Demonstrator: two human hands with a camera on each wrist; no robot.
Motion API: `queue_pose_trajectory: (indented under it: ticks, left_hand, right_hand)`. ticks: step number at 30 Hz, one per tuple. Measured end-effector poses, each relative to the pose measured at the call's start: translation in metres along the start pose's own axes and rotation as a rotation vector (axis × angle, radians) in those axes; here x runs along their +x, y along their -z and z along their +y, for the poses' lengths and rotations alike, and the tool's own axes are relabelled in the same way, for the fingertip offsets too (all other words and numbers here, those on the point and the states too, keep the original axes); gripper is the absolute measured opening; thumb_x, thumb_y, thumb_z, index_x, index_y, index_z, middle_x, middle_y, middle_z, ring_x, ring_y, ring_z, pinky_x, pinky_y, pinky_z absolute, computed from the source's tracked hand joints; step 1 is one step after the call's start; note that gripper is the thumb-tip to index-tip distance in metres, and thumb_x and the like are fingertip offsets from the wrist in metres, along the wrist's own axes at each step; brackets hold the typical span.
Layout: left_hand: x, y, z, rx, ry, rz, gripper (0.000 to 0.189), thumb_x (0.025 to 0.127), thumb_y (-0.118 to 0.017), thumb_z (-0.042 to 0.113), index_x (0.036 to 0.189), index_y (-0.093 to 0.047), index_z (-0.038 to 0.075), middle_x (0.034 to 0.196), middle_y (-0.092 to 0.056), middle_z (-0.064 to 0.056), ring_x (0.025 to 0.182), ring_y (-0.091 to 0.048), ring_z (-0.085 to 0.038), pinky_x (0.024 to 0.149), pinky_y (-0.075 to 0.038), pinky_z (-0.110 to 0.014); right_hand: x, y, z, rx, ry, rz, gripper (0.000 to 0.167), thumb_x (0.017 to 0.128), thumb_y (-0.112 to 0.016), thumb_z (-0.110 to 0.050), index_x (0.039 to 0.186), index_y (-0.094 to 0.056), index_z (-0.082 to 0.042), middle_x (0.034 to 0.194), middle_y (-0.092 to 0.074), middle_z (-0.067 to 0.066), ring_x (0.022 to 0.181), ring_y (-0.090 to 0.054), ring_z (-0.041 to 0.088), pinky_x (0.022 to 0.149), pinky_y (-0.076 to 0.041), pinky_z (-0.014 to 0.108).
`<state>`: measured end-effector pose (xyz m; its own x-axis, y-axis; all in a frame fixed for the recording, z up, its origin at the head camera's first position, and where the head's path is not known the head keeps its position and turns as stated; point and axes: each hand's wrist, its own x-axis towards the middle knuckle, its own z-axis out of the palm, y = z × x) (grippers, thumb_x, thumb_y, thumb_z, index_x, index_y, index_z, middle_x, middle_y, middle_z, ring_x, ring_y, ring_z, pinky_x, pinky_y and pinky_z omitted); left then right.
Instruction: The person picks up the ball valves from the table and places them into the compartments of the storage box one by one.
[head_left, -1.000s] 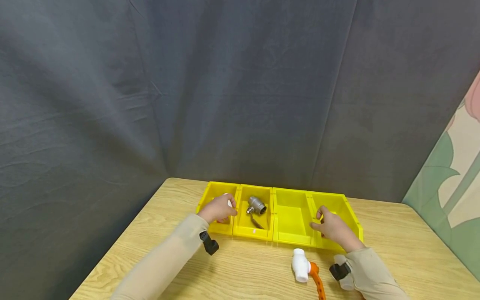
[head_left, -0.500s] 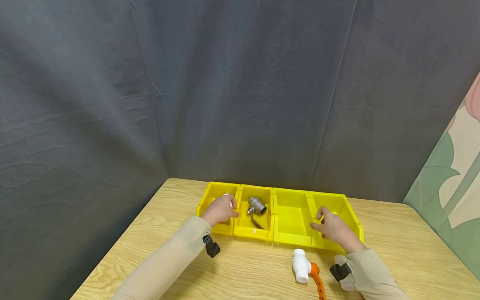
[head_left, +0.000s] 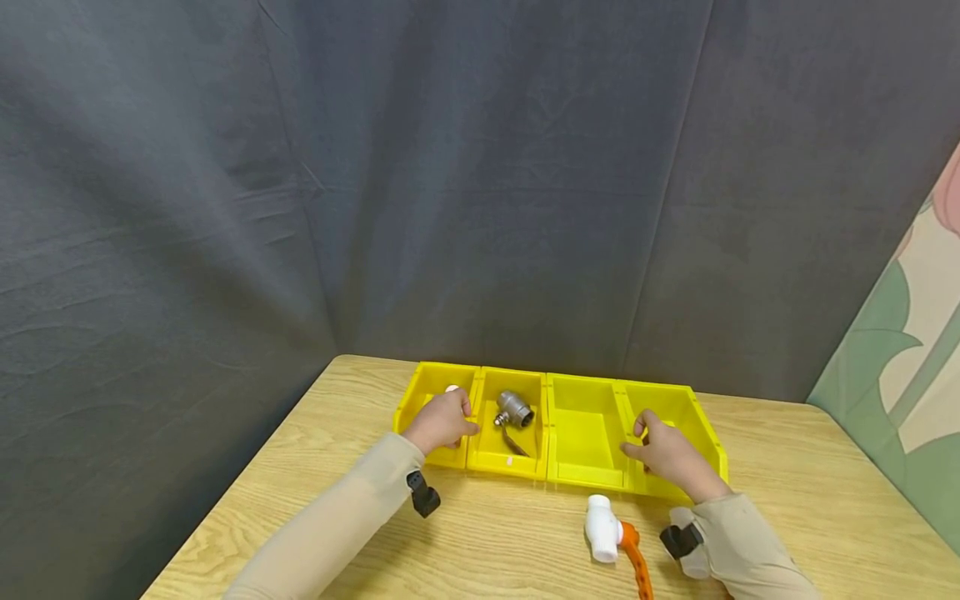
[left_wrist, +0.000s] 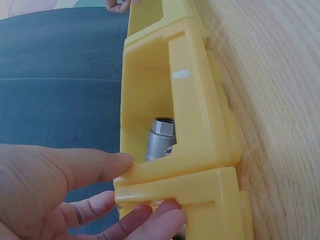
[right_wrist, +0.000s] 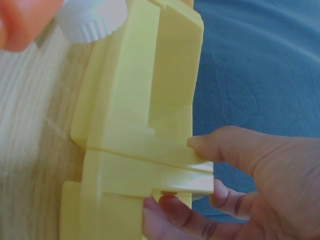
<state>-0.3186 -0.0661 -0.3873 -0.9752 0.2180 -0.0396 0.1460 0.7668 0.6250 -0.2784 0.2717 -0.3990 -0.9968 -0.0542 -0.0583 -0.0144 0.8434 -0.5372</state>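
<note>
Yellow storage bins stand in a row on the table. My left hand (head_left: 440, 419) pinches the adjoining side walls of the leftmost bin (head_left: 431, 377) and the second bin (head_left: 498, 468), thumb on one side and fingers on the other. My right hand (head_left: 670, 454) holds the adjoining walls of the third bin (head_left: 585, 437) and the rightmost bin (head_left: 663, 398) in the same way. A metal ball valve (head_left: 513, 409) with a lever lies in the second bin. Behind my left hand, a white piece (head_left: 452, 388) shows in the leftmost bin, mostly hidden.
On the table in front of the bins lies a white plastic ball valve (head_left: 602, 529) with an orange handle (head_left: 636, 562). Another white fitting (head_left: 695, 560) is partly covered by my right wrist. A dark curtain (head_left: 480, 183) hangs behind the table (head_left: 480, 542).
My left hand has shifted slightly right on the wall between the first two bins. My right hand, the bins and the valves stay practically where they were.
</note>
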Motion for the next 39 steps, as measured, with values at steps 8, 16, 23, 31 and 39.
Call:
queue_pose_trajectory:
  ticks: [8,16,23,31,39]
  left_hand:
    - [0.0021,-0.0016,-0.0003,-0.014,0.016,-0.018,0.029,0.085,-0.075,0.014,0.087,-0.047,0.007,0.07,-0.043,-0.004,0.051,-0.05,-0.015,0.049,-0.043,-0.024]
    - [0.0031,-0.0008,0.0004,-0.049,0.044,-0.042,0.029,0.085,-0.074,0.014,0.087,-0.045,0.008,0.07,-0.041,-0.004,0.052,-0.048,-0.016,0.05,-0.046,-0.024]
    - [0.0046,0.0007,-0.0005,-0.084,0.048,-0.065,0.031,0.085,-0.075,0.013,0.087,-0.045,0.008,0.072,-0.043,-0.005,0.054,-0.051,-0.017,0.053,-0.052,-0.028]
    - [0.0077,0.0015,-0.0031,-0.135,0.05,-0.085,0.03,0.085,-0.074,0.011,0.087,-0.045,0.006,0.073,-0.044,-0.005,0.052,-0.049,-0.017,0.051,-0.051,-0.027]
    - [0.0077,0.0024,-0.0032,-0.138,0.067,-0.09,0.031,0.085,-0.075,0.011,0.086,-0.044,0.008,0.073,-0.043,-0.005,0.051,-0.047,-0.016,0.05,-0.049,-0.024]
  right_hand:
    - [0.0004,0.0002,0.0003,-0.002,0.003,0.0,0.033,0.092,-0.066,-0.02,0.1,-0.038,-0.003,0.069,-0.046,0.006,0.059,-0.047,0.018,0.055,-0.037,0.03]
    - [-0.0001,0.0011,0.0,0.002,0.0,-0.003,0.034,0.091,-0.066,-0.021,0.1,-0.038,-0.003,0.069,-0.046,0.006,0.059,-0.047,0.019,0.055,-0.036,0.029]
    - [0.0001,-0.0002,0.0022,0.0,0.009,0.0,0.033,0.091,-0.066,-0.02,0.1,-0.039,-0.003,0.067,-0.046,0.006,0.058,-0.046,0.018,0.055,-0.036,0.029]
    - [0.0,0.0014,0.0017,0.009,-0.007,-0.006,0.034,0.091,-0.067,-0.021,0.101,-0.039,-0.003,0.07,-0.048,0.007,0.059,-0.047,0.018,0.056,-0.037,0.029]
    - [-0.0008,0.0047,-0.0021,0.003,-0.013,-0.016,0.034,0.091,-0.067,-0.021,0.1,-0.04,-0.003,0.069,-0.048,0.007,0.058,-0.047,0.018,0.056,-0.037,0.029]
